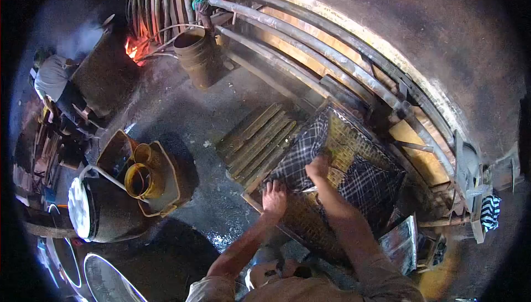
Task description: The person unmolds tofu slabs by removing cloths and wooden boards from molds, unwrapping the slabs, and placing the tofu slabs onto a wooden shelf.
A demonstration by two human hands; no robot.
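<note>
A dark plaid cloth with white lines lies over a large square box with woven yellowish sides. My right hand is closed like a fist on a fold of this cloth, near the middle of the box. At the box's near left edge, my left hand rests on the cloth with its fingers stretched out. Between the cloth's folds shows a yellow woven mat. What lies under the cloth is hidden.
Beside the box is a slatted wooden pallet. Left of it stand yellow buckets in a tub and a dark drum. A tall bucket is near a fire. Metal pipes run behind. Another person bends at far left.
</note>
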